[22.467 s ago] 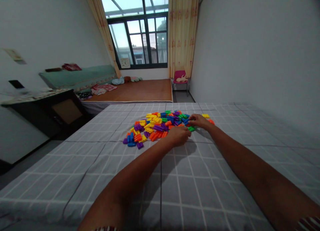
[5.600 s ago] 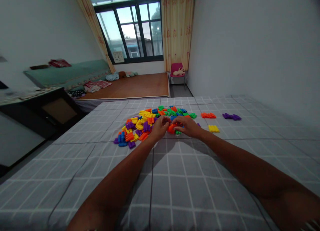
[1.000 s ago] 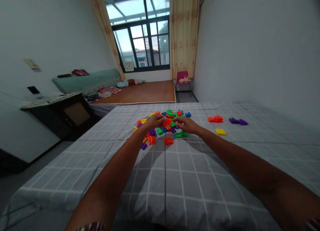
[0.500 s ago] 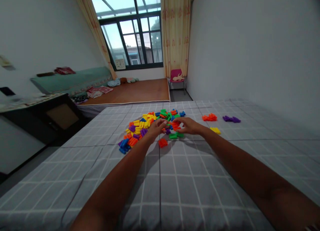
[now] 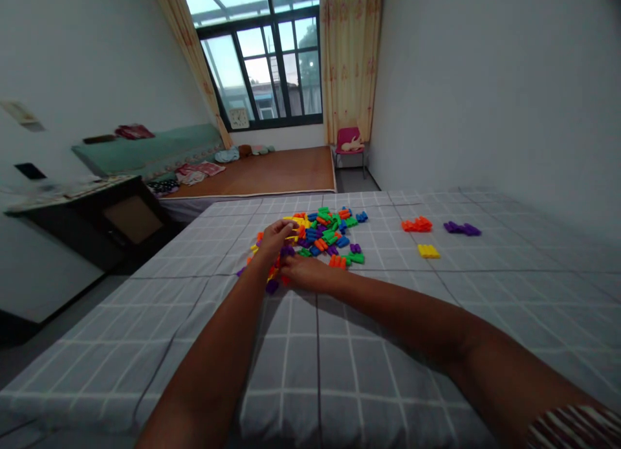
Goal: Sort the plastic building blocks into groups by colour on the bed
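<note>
A heap of small plastic pieces (image 5: 330, 232) in green, blue, orange, purple and yellow lies on the checked grey cloth. My left hand (image 5: 277, 235) is over the yellow pieces on the heap's left side, fingers curled; whether it holds one is hidden. Lower down, my right hand (image 5: 301, 271) reaches across to the left, its fingertips among orange and purple pieces and partly behind my left wrist. What it touches cannot be made out. Apart on the right are orange pieces (image 5: 417, 224), purple pieces (image 5: 462, 228) and yellow pieces (image 5: 428, 251).
The checked cloth (image 5: 388, 371) covers the broad surface before me. Beyond it are a brown mat (image 5: 281, 171), a pink chair (image 5: 349, 140) and a window. A dark cabinet (image 5: 130, 219) stands at the left, and a white wall runs along the right.
My right hand has moved left and nearer, from the heap's right part to its lower left. My left hand has shifted left too. The view has tilted and turned slightly.
</note>
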